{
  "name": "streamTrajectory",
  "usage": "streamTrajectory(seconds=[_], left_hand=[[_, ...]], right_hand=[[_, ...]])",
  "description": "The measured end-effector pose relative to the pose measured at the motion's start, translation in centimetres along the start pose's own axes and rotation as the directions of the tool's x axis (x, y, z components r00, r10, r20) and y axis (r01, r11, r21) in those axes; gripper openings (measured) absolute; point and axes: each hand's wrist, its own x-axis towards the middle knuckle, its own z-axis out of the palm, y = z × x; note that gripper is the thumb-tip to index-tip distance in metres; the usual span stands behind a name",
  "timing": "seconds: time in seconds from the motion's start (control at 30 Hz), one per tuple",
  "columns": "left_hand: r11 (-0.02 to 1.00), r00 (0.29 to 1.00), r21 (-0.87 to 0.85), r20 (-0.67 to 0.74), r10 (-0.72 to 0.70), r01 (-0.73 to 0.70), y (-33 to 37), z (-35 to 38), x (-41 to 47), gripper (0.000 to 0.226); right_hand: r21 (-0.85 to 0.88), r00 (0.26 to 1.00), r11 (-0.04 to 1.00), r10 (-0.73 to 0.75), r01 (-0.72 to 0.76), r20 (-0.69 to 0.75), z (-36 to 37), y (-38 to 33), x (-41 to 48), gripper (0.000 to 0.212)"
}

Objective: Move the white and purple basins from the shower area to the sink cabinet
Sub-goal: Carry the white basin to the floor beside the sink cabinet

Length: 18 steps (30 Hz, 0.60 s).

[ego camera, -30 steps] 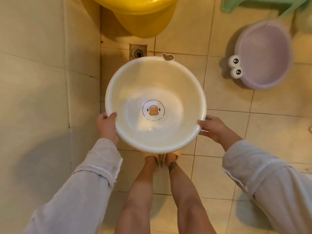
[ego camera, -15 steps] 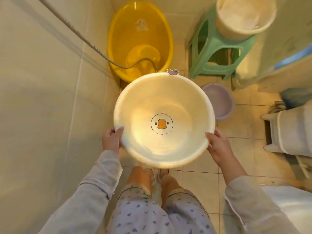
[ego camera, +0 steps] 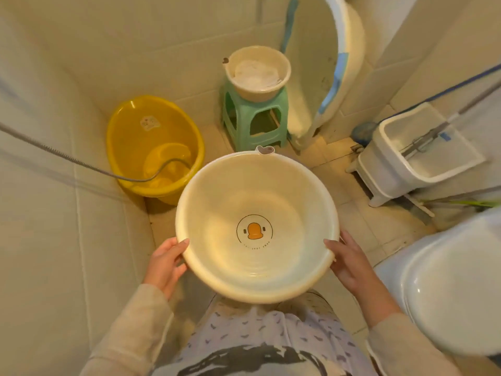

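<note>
I hold the white basin [ego camera: 233, 196] level in front of my waist, above the tiled floor. It is round, empty, with an orange duck logo in its bottom and a small tab on its far rim. My left hand [ego camera: 165, 263] grips the rim at the near left and my right hand [ego camera: 349, 263] grips it at the near right. The purple basin is hidden from view; I cannot tell where it stands.
A yellow tub [ego camera: 130, 137] with a shower hose [ego camera: 67, 158] in it stands at the left wall. A green stool [ego camera: 238, 115] carries a small cream basin [ego camera: 282, 63]. A white mop bucket [ego camera: 393, 164] sits at right, a toilet [ego camera: 447, 289] at near right.
I have straightened up and lifted the white basin higher. The view has tilted up, so the purple basin has gone out of sight and the toilet has come into view.
</note>
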Motion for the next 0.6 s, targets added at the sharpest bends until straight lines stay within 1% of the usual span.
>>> streamTrajectory(seconds=[0.07,0.2,0.3,0.37,0.43,0.53,0.6], left_hand=[[0.998,0.998,0.06,0.057,-0.02,0.016,0.3,0.6,0.2,0.011],[0.97,0.977,0.241,0.195,-0.087,0.038,0.9,1.9,0.4,0.012],[0.92,0.948,0.392,0.286,-0.139,0.017,1.2,2.9,0.5,0.01],[0.876,0.923,0.482,0.34,-0.181,-0.006,1.1,3.9,0.7,0.009],[0.829,0.892,0.558,0.39,-0.231,-0.029,0.5,5.5,0.7,0.011],[0.751,0.852,0.655,0.435,-0.29,-0.078,-1.4,8.5,-0.1,0.018],[0.689,0.822,0.714,0.463,-0.332,-0.124,-3.2,10.5,-1.4,0.018]], right_hand=[[0.095,0.997,0.995,-0.01,0.017,-0.076,-1.4,2.1,-1.8,0.058],[0.279,0.977,0.957,-0.023,0.083,-0.212,-3.5,6.8,-6.1,0.058],[0.403,0.955,0.906,-0.005,0.13,-0.296,-4.4,10.9,-9.8,0.059],[0.493,0.934,0.853,0.017,0.173,-0.356,-4.6,13.6,-12.1,0.057],[0.552,0.904,0.799,0.024,0.24,-0.428,-4.6,16.3,-14.5,0.051],[0.603,0.833,0.713,0.05,0.356,-0.551,-4.5,20.2,-17.9,0.04],[0.622,0.778,0.647,0.07,0.441,-0.625,-4.8,22.7,-20.2,0.04]])
